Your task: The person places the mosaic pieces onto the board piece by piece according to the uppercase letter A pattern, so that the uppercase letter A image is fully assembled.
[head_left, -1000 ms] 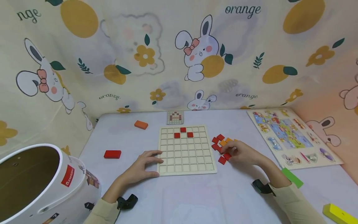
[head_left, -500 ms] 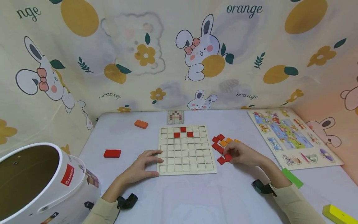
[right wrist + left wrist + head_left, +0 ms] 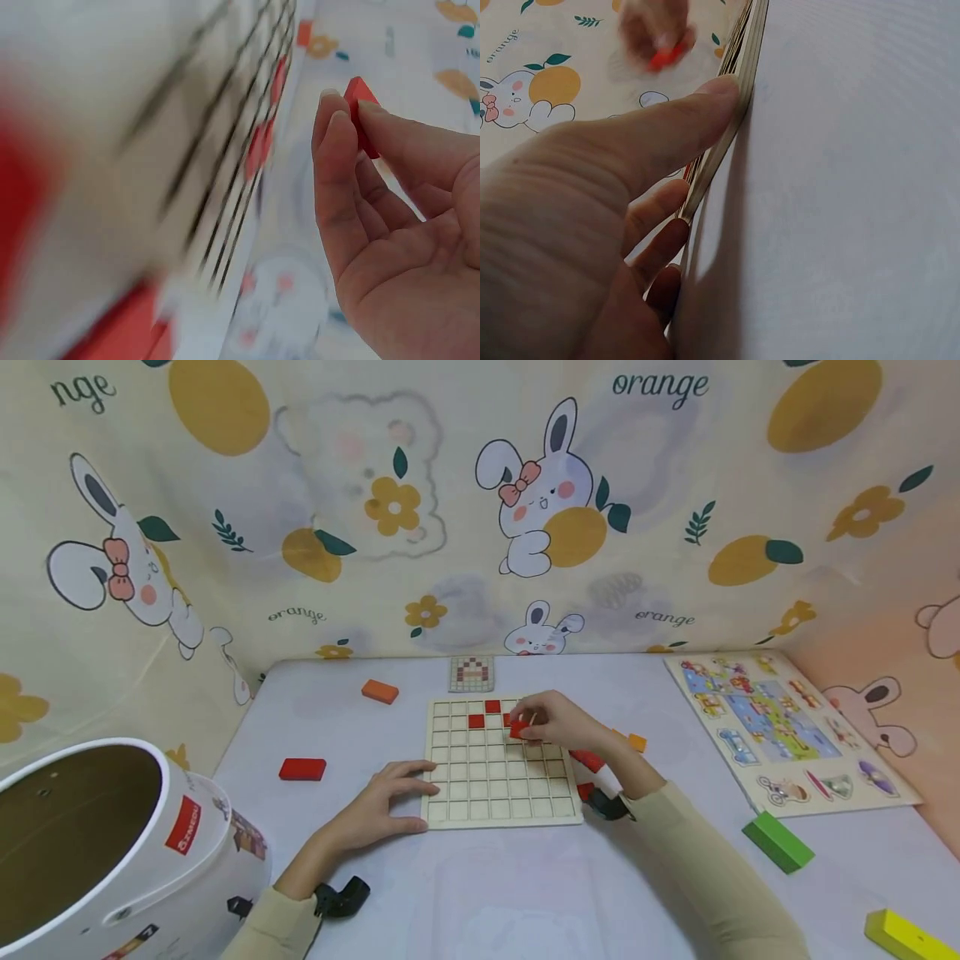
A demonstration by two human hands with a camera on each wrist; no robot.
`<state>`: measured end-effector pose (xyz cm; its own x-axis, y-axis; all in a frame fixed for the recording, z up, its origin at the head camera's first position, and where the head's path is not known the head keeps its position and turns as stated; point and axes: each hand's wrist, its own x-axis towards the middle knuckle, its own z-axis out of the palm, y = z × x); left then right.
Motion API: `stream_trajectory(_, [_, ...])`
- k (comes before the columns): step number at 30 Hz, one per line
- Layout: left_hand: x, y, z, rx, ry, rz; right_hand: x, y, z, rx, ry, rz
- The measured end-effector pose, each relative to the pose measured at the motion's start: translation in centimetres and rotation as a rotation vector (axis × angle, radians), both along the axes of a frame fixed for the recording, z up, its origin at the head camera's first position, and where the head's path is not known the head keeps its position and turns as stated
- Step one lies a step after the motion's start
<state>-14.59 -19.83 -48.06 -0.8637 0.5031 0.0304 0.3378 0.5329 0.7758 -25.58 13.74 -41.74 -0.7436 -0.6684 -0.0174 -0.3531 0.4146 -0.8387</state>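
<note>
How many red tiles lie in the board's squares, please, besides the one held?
3: a far-row tile, plus a left tile and a right tile one row nearer; the right hand partly covers the last and may hide others.

Left hand (image 3: 371, 810): thumb extended, fingers spread from it and slightly bent. Left forearm (image 3: 279, 928) enters from lower left; beige sleeve, wrist bare.
Right hand (image 3: 561, 720): raised, thumb tip opposed to fingertips in a pinch, other fingers folded toward the palm. Right forearm (image 3: 712, 868), also beige-sleeved, slants inward from lower right. Hands well apart, right one farther forward.
</note>
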Motion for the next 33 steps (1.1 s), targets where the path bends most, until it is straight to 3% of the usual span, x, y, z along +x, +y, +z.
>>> stream_trajectory(6, [-0.2,0.0,-0.1,-0.005,0.002,-0.005,-2.6,-6.8,-0.7,0.006,0.01,0.056])
stream_trajectory(11, [-0.2,0.1,-0.2,0.003,0.001,-0.018,-3.6,-9.4,-2.2,0.083,0.035,0.057])
stream_trajectory(21, [-0.1,0.0,0.0,-0.009,0.004,-0.003,-3.4,-9.7,-2.0,0.149,0.02,0.046])
stream_trajectory(27, [-0.2,0.0,-0.1,-0.012,-0.002,-0.006,-3.5,-9.7,-2.5,0.134,0.001,0.046])
stream_trajectory(33, [-0.2,0.1,-0.1,-0.001,-0.002,-0.01,-3.3,-8.6,-1.9,0.091,0.05,0.041])
